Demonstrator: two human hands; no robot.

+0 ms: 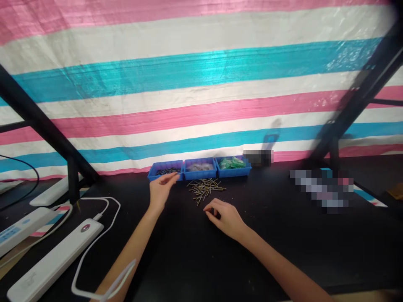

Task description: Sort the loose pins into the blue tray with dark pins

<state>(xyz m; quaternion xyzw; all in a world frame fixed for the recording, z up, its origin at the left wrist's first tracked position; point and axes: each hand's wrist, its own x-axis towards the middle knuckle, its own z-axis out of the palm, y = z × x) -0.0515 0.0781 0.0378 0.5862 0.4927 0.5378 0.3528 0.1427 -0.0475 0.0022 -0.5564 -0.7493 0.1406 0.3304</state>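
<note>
My left hand is at the front edge of the left blue bin, with thumb and fingertips pinched together. Whatever it may hold is too small to make out. Inside that bin lie dark, thin pieces. A loose pile of long, thin brass-coloured and dark pieces, like screws or pins, lies on the black table in front of the bins. Just below this pile, my right hand rests low over the table, its fingers curled and the thumb tip meeting the fingertips. I cannot make out anything between them.
A middle blue bin holds pale pieces; a right blue bin holds green ones. White power strips and a looped white cable lie left on the black table. Black frame bars slant at both sides before a striped sheet.
</note>
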